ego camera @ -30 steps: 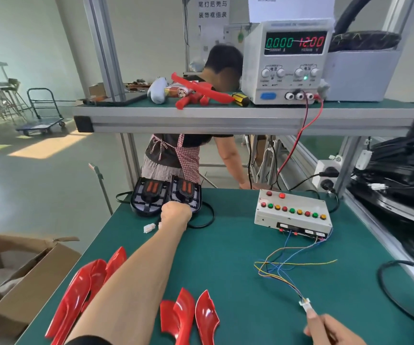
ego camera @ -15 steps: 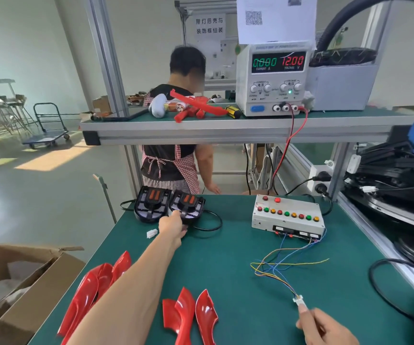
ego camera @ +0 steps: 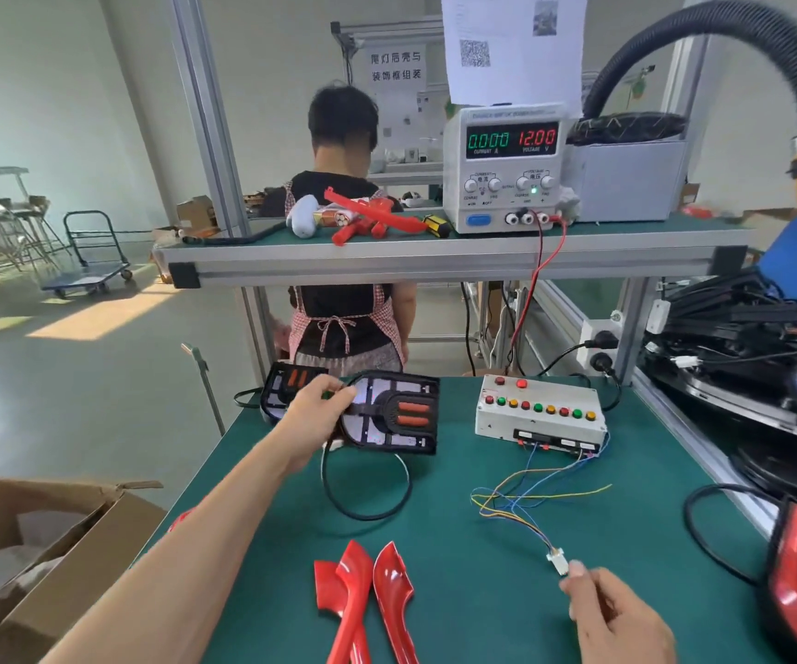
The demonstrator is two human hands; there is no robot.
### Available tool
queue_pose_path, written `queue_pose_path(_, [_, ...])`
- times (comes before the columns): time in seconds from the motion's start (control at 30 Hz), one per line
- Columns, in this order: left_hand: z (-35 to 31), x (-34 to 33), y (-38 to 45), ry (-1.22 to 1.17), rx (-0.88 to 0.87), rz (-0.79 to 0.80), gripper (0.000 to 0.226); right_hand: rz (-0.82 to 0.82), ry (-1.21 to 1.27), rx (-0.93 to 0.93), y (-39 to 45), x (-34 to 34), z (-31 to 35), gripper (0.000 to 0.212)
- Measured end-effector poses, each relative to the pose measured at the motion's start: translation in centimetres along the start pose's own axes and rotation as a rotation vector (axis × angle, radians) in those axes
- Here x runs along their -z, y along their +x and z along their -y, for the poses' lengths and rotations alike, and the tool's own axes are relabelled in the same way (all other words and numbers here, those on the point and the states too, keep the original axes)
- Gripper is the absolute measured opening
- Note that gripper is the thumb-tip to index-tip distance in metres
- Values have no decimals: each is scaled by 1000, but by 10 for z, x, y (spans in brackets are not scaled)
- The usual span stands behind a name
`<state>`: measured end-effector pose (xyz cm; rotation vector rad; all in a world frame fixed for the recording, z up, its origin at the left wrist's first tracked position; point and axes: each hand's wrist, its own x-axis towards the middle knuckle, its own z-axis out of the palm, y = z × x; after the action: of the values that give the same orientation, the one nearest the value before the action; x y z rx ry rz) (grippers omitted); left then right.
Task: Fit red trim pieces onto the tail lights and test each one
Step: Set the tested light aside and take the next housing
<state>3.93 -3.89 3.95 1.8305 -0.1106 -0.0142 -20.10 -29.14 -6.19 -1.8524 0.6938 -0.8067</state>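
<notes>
The left hand, which a second ago rested at the two tail lights at the far edge of the tabletop, now holds one tail light lifted clear of it and drawn nearer, its black cable looping below. The other tail light now lies alone. Behind the bench, the person in the apron now stands upright, back turned.
</notes>
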Motion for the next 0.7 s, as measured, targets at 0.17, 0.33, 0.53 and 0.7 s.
queue_pose_path(0.17, [-55,2,-23,166,-283,226,16,71,110,280,6,7,35,29])
queue_pose_path(0.33, [-91,-10,-47,283,-368,462,19,315,131,337,32,11,85,38])
queue_pose_path(0.53, [-116,-28,-74,418,-452,644,27,698,136,228,34,14,91,47])
queue_pose_path(0.7, [-107,-59,-84,457,-490,660,50,650,261,133,5,16,71,33])
